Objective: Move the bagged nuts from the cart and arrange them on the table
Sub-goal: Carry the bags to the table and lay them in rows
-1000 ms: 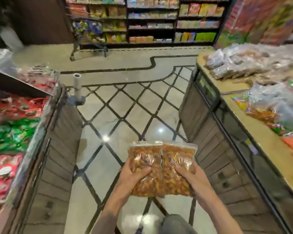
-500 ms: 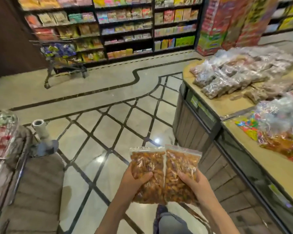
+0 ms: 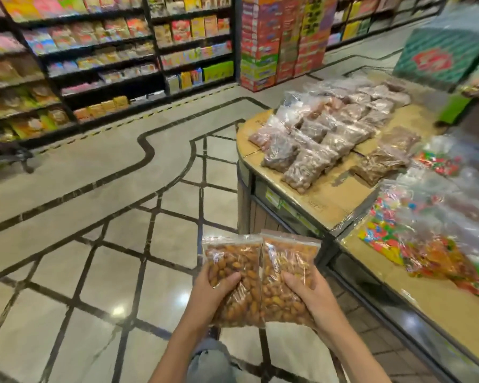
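Two clear bags of orange-brown nuts are held side by side, upright, over the floor in front of me. My left hand (image 3: 213,293) grips the left nut bag (image 3: 234,269). My right hand (image 3: 313,295) grips the right nut bag (image 3: 288,266). The table (image 3: 329,200), topped with brown cardboard, stands to the right and ahead, its corner just beyond the bags. Rows of darker bagged nuts (image 3: 329,131) lie on its far part. The cart (image 3: 9,153) shows only as a dark edge at far left.
Bags of colourful candy (image 3: 415,230) pile on the near right counter. Product shelves (image 3: 108,64) line the back wall, with stacked red boxes (image 3: 280,37) beside them. A green box (image 3: 443,48) stands beyond the table. The tiled floor (image 3: 94,244) spreads to my left.
The view has swung right and closer to the table. The left display counter has left the view and the cart has slid to the far left edge. Both hands keep holding the bags.
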The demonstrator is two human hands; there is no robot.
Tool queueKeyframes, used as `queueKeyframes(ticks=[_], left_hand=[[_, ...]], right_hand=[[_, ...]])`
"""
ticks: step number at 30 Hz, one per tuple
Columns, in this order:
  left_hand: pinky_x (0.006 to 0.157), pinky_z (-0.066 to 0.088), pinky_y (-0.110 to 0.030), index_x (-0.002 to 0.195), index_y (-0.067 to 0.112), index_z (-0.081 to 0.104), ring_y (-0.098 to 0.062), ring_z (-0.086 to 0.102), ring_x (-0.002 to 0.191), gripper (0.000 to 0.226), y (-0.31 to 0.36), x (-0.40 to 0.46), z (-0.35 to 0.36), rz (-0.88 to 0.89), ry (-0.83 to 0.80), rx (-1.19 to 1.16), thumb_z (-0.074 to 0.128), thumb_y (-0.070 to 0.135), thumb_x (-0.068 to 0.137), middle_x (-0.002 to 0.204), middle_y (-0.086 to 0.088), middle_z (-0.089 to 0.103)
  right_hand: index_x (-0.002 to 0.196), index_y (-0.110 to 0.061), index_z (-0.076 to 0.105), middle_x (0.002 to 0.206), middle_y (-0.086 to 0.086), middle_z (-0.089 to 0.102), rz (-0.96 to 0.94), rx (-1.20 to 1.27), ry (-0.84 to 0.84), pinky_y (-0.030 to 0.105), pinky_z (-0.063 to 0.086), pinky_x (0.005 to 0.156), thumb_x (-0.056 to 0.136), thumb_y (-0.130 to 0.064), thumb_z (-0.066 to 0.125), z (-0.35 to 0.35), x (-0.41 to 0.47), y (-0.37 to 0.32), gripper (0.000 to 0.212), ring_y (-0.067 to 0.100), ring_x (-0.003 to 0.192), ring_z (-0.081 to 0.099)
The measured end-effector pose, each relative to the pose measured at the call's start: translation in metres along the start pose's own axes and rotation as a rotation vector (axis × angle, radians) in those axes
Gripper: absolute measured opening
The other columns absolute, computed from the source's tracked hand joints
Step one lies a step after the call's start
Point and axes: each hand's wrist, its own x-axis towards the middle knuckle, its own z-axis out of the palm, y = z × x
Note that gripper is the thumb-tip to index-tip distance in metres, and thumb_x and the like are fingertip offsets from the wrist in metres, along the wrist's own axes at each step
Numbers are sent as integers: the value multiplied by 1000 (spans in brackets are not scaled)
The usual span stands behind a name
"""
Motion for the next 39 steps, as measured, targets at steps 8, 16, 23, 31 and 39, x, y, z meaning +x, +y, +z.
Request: queueKeyframes(ticks=[8, 16, 23, 31, 39], left_hand=[[90, 61, -29, 133, 32, 58, -9, 76, 105, 60, 65, 157, -2, -10, -286, 106, 89, 29, 82, 117, 10, 78], [87, 61, -28, 134, 34, 58, -9, 75, 107, 62, 96, 256, 41, -38, -544, 199, 89, 27, 81, 116, 12, 78], [92, 61, -33, 137, 33, 57, -11, 75, 107, 65, 101, 338, 128, -66, -721, 288, 89, 32, 80, 118, 10, 78], [111, 49, -38, 142, 39, 41, -7, 60, 125, 81, 116, 428, 237, 60, -804, 454, 88, 51, 77, 137, 17, 59], [98, 59, -33, 136, 35, 51, -7, 70, 110, 63, 125, 497, 364, 93, -909, 535, 86, 38, 83, 127, 9, 69]], right_hand=[[143, -29, 59, 118, -2, 81, -6, 187, 355, 53, 63, 95, 67, -47, 91, 29, 83, -40, 84, 23, 101, 81], [155, -24, 48, 125, -6, 70, 4, 398, 712, 33, 59, 75, 70, -42, 89, 34, 114, -64, 96, 15, 101, 72], [163, -26, 37, 145, 1, 58, 35, 442, 843, 38, 50, 92, 80, -42, 82, -24, 153, -83, 95, 22, 114, 60], [168, -29, 21, 173, -2, 28, 17, 504, 844, 50, 29, 126, 85, -41, 83, -108, 223, -95, 104, 27, 157, 31], [163, -30, 36, 154, -11, 50, 69, 393, 932, 46, 23, 127, 82, -52, 83, -179, 254, -100, 96, 25, 154, 37]])
